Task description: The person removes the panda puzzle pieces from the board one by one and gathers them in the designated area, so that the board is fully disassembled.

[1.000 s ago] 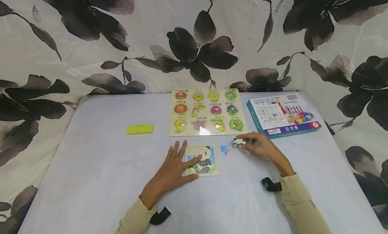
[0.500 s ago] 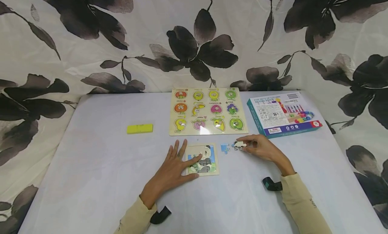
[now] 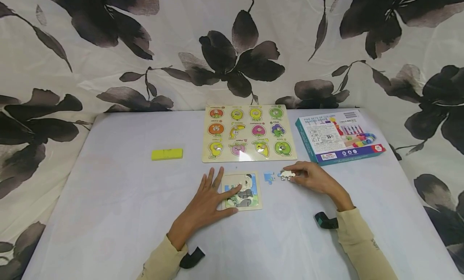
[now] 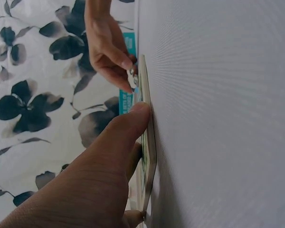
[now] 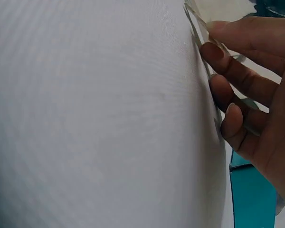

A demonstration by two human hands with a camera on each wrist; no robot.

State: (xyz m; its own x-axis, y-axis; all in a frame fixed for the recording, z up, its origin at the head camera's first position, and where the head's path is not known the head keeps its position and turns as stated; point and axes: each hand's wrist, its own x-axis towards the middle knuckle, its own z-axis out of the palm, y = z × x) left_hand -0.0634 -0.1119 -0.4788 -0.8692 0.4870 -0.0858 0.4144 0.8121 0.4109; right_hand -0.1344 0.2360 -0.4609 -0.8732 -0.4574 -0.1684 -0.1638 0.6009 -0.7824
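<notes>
On the desk (image 3: 108,199), the left hand (image 3: 204,202) lies open, fingers spread, steadying the panda jigsaw (image 3: 259,191). This one is almost square, so I find no clear long axis; the panda's head points to the far side. Just beside it, at right, lies a loose blue piece (image 3: 269,178). Next comes the black-and-white piece (image 3: 287,175), pinched in the right hand (image 3: 312,176); its long axis runs roughly sideways, the bluish end pointing left. From this piece, the jigsaw lies left and a little nearer to the person.
</notes>
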